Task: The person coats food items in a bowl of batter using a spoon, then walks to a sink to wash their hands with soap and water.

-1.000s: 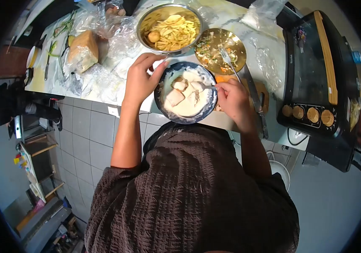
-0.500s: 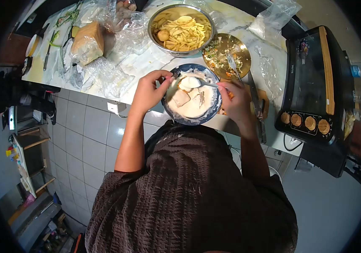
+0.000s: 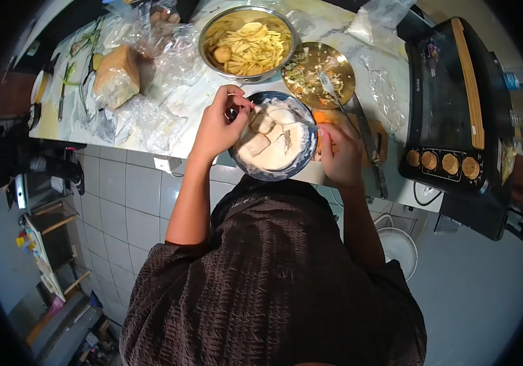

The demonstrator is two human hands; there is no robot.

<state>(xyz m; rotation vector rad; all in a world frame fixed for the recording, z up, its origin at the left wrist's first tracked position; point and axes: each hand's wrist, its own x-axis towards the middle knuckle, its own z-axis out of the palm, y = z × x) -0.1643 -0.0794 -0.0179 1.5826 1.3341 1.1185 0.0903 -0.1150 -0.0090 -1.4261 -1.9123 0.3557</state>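
A dark blue bowl point(image 3: 241, 160) of thick white batter point(image 3: 274, 155) sits at the counter's near edge, with several pale, coated pieces point(image 3: 257, 145) lying in the batter. My right hand point(image 3: 342, 152) grips a spoon point(image 3: 305, 122) by its handle at the bowl's right side. The spoon's head is down in the batter near the upper middle and coated white. Over the left rim, my left hand point(image 3: 225, 119) is closed, thumb and fingertips pinched together. Whatever they may hold is too small to make out.
Behind stands a steel bowl point(image 3: 209, 70) of cut potatoes. Beside it is a golden plate point(image 3: 348, 76) of chopped vegetables with a fork point(image 3: 330, 85). A knife point(image 3: 368, 140) lies on a cutting board point(image 3: 381, 146) at right, near a toaster oven point(image 3: 447, 104). Wrapped bread point(image 3: 118, 76) sits left.
The view has shifted slightly. My left fingers have risen from the rim and pinch above it. My right hand has moved down a little, the spoon still in the batter.
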